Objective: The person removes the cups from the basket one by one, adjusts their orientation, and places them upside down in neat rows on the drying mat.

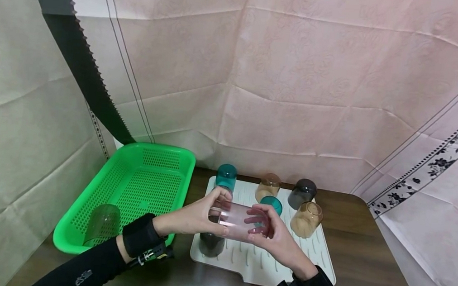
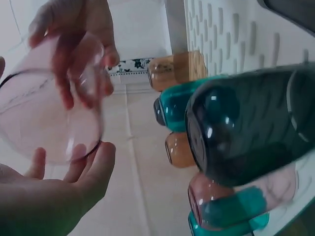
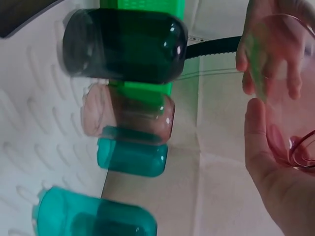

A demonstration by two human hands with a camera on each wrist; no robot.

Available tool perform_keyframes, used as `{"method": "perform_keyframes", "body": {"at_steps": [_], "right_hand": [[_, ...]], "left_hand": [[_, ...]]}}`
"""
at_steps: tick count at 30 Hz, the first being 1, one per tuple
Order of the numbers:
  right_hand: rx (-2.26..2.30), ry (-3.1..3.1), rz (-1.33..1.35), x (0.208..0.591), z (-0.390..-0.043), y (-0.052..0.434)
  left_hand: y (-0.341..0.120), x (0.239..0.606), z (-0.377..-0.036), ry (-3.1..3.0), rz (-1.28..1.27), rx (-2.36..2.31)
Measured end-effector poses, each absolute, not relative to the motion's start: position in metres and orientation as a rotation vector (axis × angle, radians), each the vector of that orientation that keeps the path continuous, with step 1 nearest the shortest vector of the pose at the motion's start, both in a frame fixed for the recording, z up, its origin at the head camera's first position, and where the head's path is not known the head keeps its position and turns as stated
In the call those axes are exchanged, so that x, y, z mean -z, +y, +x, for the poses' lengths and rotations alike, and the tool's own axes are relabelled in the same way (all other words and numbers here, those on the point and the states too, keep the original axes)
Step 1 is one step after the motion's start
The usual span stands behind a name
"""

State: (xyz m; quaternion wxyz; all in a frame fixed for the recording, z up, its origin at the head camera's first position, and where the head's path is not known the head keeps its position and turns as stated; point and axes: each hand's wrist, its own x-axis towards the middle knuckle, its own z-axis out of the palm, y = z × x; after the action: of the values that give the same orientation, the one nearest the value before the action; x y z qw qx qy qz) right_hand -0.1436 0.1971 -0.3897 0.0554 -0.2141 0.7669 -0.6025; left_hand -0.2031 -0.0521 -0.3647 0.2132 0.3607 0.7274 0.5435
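Both hands hold a clear pink drinking glass (image 1: pixel 238 220) on its side above the white draining tray (image 1: pixel 288 261). My left hand (image 1: pixel 196 215) grips its left end, thumb toward me and fingers on the far side. Around the right end curl the fingers of my right hand (image 1: pixel 272 231), partly seen through the pink wall. Below the left fingers a dark grey glass (image 1: pixel 211 245) stands upside down on the tray, its upper part overlapped by the hand and pink glass. A pink-tinted glass (image 3: pixel 128 113) beside it shows in the right wrist view, mostly hidden in the head view.
Also on the tray are a teal glass (image 1: pixel 226 175) at the back left, another teal glass (image 1: pixel 271 204), two amber glasses (image 1: pixel 268 187) and a dark glass (image 1: pixel 303 192). Left stands a green perforated basket (image 1: pixel 187 171) holding one clear glass (image 1: pixel 102 223). Cloth hangs behind.
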Motion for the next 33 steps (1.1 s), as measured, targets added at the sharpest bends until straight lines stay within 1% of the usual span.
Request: {"method": "perform_keyframes", "body": {"at_steps": [7, 16, 26, 33], "right_hand": [[1.696, 2.444, -0.513, 0.391, -0.138, 0.213], [1.435, 2.620, -0.463, 0.390, -0.134, 0.237], [1.129, 2.812, -0.649, 0.389, -0.135, 0.248], [0.896, 2.958, -0.571, 0.391, -0.140, 0.252]], "left_hand": [[-0.073, 0.351, -0.211, 2.329, 1.083, -1.311], [-0.107, 0.344, -0.219, 2.634, 1.112, -0.981], [-0.140, 0.340, -0.236, 2.752, 1.078, -0.643], [-0.155, 0.350, -0.254, 2.681, 1.035, -0.617]]}}
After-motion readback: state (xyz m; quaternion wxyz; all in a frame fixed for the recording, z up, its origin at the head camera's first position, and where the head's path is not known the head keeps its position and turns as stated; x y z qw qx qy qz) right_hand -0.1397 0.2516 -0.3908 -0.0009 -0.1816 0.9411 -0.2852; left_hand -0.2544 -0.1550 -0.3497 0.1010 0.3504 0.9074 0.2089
